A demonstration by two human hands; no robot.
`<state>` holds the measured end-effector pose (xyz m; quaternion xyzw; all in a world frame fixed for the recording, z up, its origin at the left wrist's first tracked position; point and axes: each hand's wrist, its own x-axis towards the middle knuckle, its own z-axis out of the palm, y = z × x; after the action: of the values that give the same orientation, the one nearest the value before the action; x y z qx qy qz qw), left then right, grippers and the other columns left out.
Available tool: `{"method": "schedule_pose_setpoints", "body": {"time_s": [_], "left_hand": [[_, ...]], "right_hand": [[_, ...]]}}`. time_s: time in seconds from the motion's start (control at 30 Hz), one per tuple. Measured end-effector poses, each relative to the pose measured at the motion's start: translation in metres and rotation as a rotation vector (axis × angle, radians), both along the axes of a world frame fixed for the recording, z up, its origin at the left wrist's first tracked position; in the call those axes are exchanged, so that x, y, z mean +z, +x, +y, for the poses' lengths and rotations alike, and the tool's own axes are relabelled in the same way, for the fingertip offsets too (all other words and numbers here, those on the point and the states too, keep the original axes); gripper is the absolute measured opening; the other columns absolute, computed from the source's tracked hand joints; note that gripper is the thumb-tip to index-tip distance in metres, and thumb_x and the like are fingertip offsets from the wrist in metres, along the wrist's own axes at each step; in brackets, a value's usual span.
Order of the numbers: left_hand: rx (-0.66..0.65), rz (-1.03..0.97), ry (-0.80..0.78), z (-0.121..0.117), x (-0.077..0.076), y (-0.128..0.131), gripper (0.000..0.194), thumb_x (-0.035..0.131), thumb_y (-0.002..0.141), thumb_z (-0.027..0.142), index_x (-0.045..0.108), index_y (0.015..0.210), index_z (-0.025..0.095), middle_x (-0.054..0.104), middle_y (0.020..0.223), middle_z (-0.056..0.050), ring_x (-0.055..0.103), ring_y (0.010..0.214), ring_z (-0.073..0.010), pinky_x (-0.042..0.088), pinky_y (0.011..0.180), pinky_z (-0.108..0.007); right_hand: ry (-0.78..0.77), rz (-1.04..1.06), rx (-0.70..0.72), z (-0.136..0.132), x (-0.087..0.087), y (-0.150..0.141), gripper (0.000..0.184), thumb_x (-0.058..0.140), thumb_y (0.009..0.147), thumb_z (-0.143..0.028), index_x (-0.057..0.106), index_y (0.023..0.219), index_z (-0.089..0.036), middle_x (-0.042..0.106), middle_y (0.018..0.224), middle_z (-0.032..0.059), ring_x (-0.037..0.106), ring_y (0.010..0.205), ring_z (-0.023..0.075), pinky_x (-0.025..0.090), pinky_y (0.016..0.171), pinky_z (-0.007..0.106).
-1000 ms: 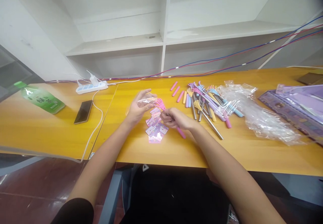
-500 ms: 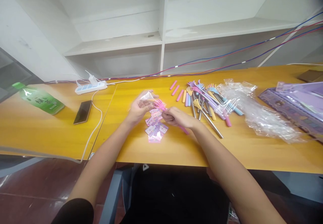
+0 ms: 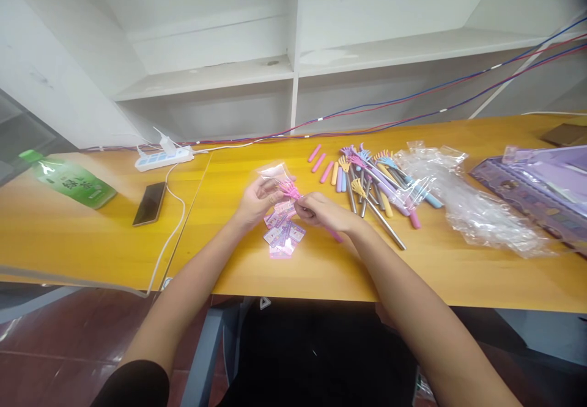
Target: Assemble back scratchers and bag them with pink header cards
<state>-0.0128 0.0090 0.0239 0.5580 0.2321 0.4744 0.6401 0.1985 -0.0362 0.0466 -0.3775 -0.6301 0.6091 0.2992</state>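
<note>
In my right hand (image 3: 318, 212) is a pink back scratcher (image 3: 290, 189), gripped just below its claw-shaped head; the end of its handle shows past my wrist. My left hand (image 3: 260, 200) pinches a clear plastic bag (image 3: 274, 172), whose film stands up behind the fingers. The pink head sits at the bag, beside my left fingertips; whether it is inside the opening I cannot tell. Below both hands, several small pink and purple printed cards (image 3: 284, 236) lie in an overlapping pile on the table (image 3: 247, 272).
To the right lie several back scratchers (image 3: 373, 181) and loose coloured handle sleeves (image 3: 326, 173). Beyond them are a heap of clear bags (image 3: 486, 211) and a purple box (image 3: 536, 193). A phone (image 3: 149, 203), a green bottle (image 3: 68, 178) and a power strip (image 3: 164, 158) are at left.
The plastic bag's film now stands up more openly behind my left fingers. My left hand has shifted slightly right, closer to the pink head; my right hand has stayed nearly still.
</note>
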Motion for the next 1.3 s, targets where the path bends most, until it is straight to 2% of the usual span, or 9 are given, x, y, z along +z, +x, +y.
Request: {"method": "schedule_pose_setpoints", "body": {"time_s": [0.2, 0.37, 0.5, 0.6, 0.73, 0.87, 1.03, 1.2, 1.3], "left_hand": [[-0.007, -0.007, -0.042, -0.004, 0.003, 0.001, 0.064, 0.093, 0.076, 0.041, 0.064, 0.129, 0.021, 0.079, 0.118, -0.012, 0.078, 0.103, -0.0251, 0.06, 0.098, -0.041], [0.026, 0.008, -0.069, -0.005, -0.001, 0.002, 0.055, 0.089, 0.081, 0.042, 0.064, 0.124, 0.018, 0.082, 0.106, -0.011, 0.08, 0.093, -0.0235, 0.062, 0.093, -0.04], [0.132, 0.027, -0.081, -0.002, -0.009, 0.005, 0.05, 0.09, 0.079, 0.044, 0.066, 0.114, 0.017, 0.082, 0.096, -0.009, 0.08, 0.083, -0.0214, 0.063, 0.084, -0.035], [0.239, -0.014, -0.042, 0.001, -0.006, 0.005, 0.05, 0.091, 0.077, 0.045, 0.066, 0.11, 0.017, 0.082, 0.095, -0.008, 0.079, 0.083, -0.0208, 0.064, 0.082, -0.034], [0.429, -0.132, 0.017, 0.011, 0.007, -0.005, 0.048, 0.091, 0.077, 0.047, 0.067, 0.107, 0.018, 0.082, 0.101, -0.009, 0.079, 0.092, -0.0215, 0.063, 0.089, -0.037], [0.571, -0.21, 0.028, 0.023, 0.014, -0.018, 0.048, 0.091, 0.076, 0.047, 0.068, 0.107, 0.019, 0.081, 0.104, -0.008, 0.078, 0.093, -0.0191, 0.061, 0.089, -0.035], [0.559, -0.194, 0.004, 0.022, 0.012, -0.017, 0.045, 0.092, 0.075, 0.044, 0.068, 0.105, 0.021, 0.079, 0.108, -0.006, 0.075, 0.092, -0.0151, 0.058, 0.081, -0.027], [0.606, -0.252, -0.066, 0.02, 0.012, -0.013, 0.04, 0.078, 0.085, 0.059, 0.064, 0.091, 0.022, 0.069, 0.084, -0.001, 0.065, 0.074, -0.0111, 0.053, 0.068, -0.023], [0.611, -0.278, -0.106, 0.022, 0.012, -0.014, 0.039, 0.075, 0.089, 0.057, 0.061, 0.086, 0.021, 0.063, 0.077, 0.001, 0.061, 0.067, -0.0102, 0.048, 0.061, -0.023]], "right_hand": [[-0.028, 0.04, -0.054, 0.003, -0.003, -0.002, 0.036, 0.046, 0.094, -0.038, 0.038, 0.063, -0.023, 0.021, 0.058, -0.0068, 0.016, 0.051, 0.0083, 0.013, 0.047, 0.025], [-0.12, 0.129, -0.086, 0.001, -0.006, -0.009, 0.013, 0.057, 0.089, -0.034, 0.048, 0.091, -0.023, 0.027, 0.063, -0.01, 0.018, 0.049, 0.0077, 0.014, 0.045, 0.023], [-0.133, 0.183, -0.076, -0.001, -0.009, -0.015, 0.036, 0.065, 0.089, -0.035, 0.048, 0.12, -0.026, 0.031, 0.064, -0.0129, 0.022, 0.047, 0.0074, 0.018, 0.044, 0.021], [-0.051, 0.11, -0.108, 0.003, -0.013, -0.013, 0.046, 0.066, 0.091, -0.037, 0.048, 0.131, -0.025, 0.041, 0.065, -0.0118, 0.033, 0.048, 0.0086, 0.027, 0.045, 0.022], [0.122, -0.058, -0.194, 0.011, -0.02, -0.006, 0.034, 0.066, 0.093, -0.041, 0.058, 0.117, -0.019, 0.062, 0.081, -0.0023, 0.054, 0.066, 0.0126, 0.044, 0.06, 0.025], [0.283, -0.15, -0.344, 0.019, -0.026, -0.003, 0.021, 0.064, 0.095, -0.04, 0.06, 0.099, -0.02, 0.067, 0.089, 0.0018, 0.059, 0.079, 0.0156, 0.047, 0.071, 0.027], [0.37, -0.116, -0.414, 0.023, -0.03, -0.005, 0.022, 0.063, 0.097, -0.043, 0.06, 0.102, -0.022, 0.067, 0.094, 0.0034, 0.059, 0.077, 0.0163, 0.047, 0.07, 0.028], [0.438, -0.128, -0.505, 0.025, -0.031, -0.003, 0.021, 0.063, 0.096, -0.043, 0.061, 0.1, -0.022, 0.065, 0.099, 0.0045, 0.056, 0.081, 0.0165, 0.045, 0.07, 0.028], [0.441, -0.123, -0.542, 0.026, -0.029, -0.001, 0.019, 0.063, 0.095, -0.041, 0.061, 0.101, -0.022, 0.064, 0.096, 0.0035, 0.055, 0.081, 0.0168, 0.044, 0.071, 0.028]]}}
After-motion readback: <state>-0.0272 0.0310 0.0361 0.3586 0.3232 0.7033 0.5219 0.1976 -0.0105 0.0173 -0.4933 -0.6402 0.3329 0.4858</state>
